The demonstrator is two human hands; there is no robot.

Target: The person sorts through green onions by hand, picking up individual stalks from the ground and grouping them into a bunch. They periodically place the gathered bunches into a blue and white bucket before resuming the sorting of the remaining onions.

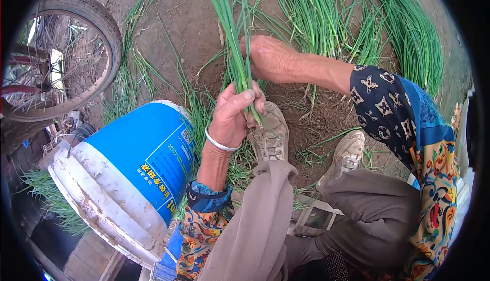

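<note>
My left hand (236,108), with a pale bangle at the wrist, is closed around a small bunch of spring onions (229,31). The thumb presses on the stalks, their pale root ends point down toward my shoe, and the green tops reach up past the frame's top edge. My right hand (268,59) is just beyond, beside the stalks, with its back toward me. Its fingers are hidden behind the hand and greens, so I cannot see what they hold. Under both hands are bare soil and loose stalks.
Larger piles of spring onions (311,10) lie at the upper right. To the left, a blue and white bucket (138,153) lies tipped, near a bicycle wheel (104,23). My shoes (270,135) rest on the soil, and scattered greens (135,71) lie between wheel and hands.
</note>
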